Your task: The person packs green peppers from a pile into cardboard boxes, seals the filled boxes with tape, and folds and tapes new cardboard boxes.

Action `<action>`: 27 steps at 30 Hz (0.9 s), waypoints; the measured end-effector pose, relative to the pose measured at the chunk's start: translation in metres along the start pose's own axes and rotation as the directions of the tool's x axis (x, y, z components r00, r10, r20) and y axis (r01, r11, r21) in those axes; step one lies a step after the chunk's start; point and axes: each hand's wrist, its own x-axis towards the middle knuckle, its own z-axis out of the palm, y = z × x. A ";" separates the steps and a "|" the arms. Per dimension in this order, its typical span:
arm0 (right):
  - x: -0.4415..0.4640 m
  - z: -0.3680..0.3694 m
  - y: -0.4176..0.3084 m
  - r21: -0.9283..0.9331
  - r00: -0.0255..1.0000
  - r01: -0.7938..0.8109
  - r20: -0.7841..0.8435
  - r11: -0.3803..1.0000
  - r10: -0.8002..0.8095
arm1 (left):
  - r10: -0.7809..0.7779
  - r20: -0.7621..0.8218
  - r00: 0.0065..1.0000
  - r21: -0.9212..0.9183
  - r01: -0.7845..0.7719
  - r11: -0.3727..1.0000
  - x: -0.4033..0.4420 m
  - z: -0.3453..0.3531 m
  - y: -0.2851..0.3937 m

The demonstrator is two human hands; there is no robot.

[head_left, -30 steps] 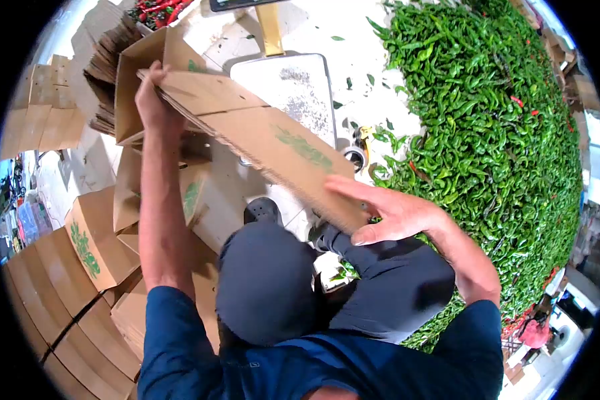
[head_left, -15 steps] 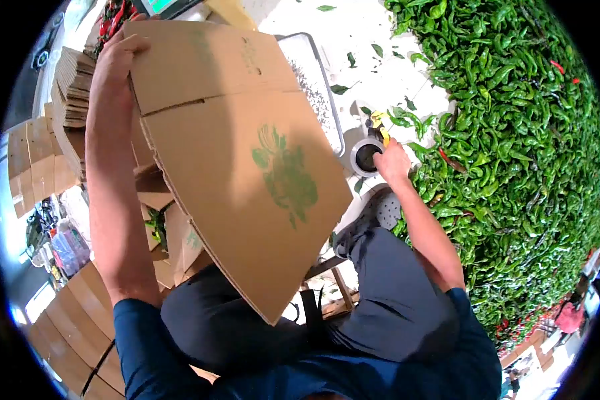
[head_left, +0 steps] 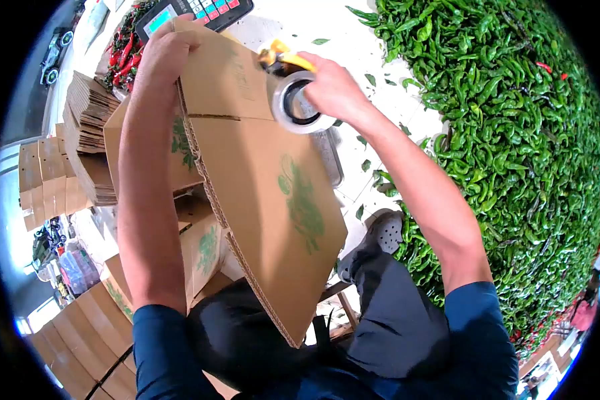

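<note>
A folded cardboard box (head_left: 260, 173) with green print stands tilted across my lap. My left hand (head_left: 170, 50) is closed on its top left corner. In my right hand (head_left: 337, 87) is a tape dispenser (head_left: 283, 110) with a yellow handle and a wide roll of clear tape. The dispenser is at the upper right edge of the cardboard, overlapping it in view; whether they touch I cannot tell.
A large heap of green peppers (head_left: 500, 167) fills the right side. At the left are stacked flat boxes (head_left: 90, 140) and red peppers (head_left: 123, 57). A scale (head_left: 207, 13) sits at the top, and a grey tray (head_left: 330, 157) lies behind the cardboard.
My right hand has lifted the tape dispenser from the floor beside the pepper heap and brought it up and left to the cardboard. The cardboard has shifted slightly right and down.
</note>
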 end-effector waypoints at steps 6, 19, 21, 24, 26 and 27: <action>0.019 0.000 -0.007 0.071 0.932 -0.007 0.361 0.997 -0.019 | 0.025 0.004 1.000 -0.097 -0.025 0.995 -0.003 -0.007 -0.012; -0.104 -0.014 0.008 -0.190 0.751 0.025 0.651 0.981 0.108 | -0.016 -0.090 0.996 -0.139 0.003 0.990 0.007 -0.026 -0.028; -0.135 -0.025 0.009 -0.244 0.726 0.081 0.679 0.966 0.110 | -0.044 -0.080 0.996 -0.179 0.029 0.983 0.007 -0.026 -0.029; -0.148 -0.026 0.022 -0.274 0.706 0.114 0.699 0.955 0.117 | 0.042 0.017 0.999 0.075 -0.043 0.996 0.012 -0.024 -0.022; -0.109 -0.041 0.007 -0.301 0.557 0.070 0.803 0.951 0.213 | 0.015 -0.024 1.000 -0.039 -0.016 0.999 0.005 -0.010 -0.018; -0.084 -0.045 0.000 -0.360 0.433 0.033 0.846 0.932 0.311 | 0.002 -0.040 0.999 -0.097 -0.006 0.995 0.005 -0.002 -0.014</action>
